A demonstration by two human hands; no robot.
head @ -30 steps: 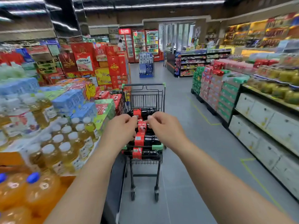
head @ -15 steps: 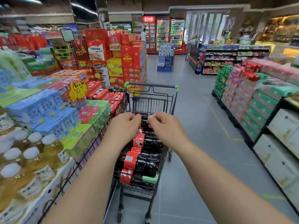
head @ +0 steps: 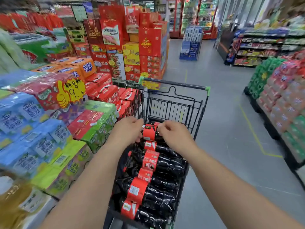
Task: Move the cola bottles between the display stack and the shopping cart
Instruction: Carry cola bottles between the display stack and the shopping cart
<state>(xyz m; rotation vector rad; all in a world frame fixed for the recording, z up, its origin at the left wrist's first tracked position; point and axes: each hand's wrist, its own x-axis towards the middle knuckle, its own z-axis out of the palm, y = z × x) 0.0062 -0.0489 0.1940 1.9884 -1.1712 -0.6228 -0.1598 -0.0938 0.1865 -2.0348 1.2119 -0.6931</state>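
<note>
Black wire forms the shopping cart (head: 165,106), which stands in a supermarket aisle with its handle bar (head: 173,83) at the far end, away from the person. The handle bar has green end caps.

Load: the cola bottles (head: 156,162) lie on their sides in the cart basket, stacked from the near end to the far end. Each has dark contents and a red label. The red caps that show point to the left.

Hands:
- The left hand (head: 127,129) is at the left side of the top bottle (head: 149,132), at the far end of the load. Its fingers curl round the cap end of this bottle; the fingertips are hidden behind the hand.
- The right hand (head: 173,134) is at the right side of the same bottle. Its fingers curl onto the bottle just beside the label.
- Both hands clamp on the top bottle, with the label showing between them. Both forearms reach over the load from the near edge of the view.

Surroundings: the display stack (head: 105,91) of red packs stands just beside the left side of the cart. Nearer the person, blue, green and red shrink-wrapped packs fill the left side of the view. A yellow price sign (head: 71,93) with a thumbs-up shape sits on one pack. Across the grey floor (head: 222,129), red and green packs (head: 283,96) stand well apart from the cart on the right. Glass-door coolers (head: 189,15) and shelves (head: 260,47) line the far end of the aisle. The left edge of the view is blurred.
</note>
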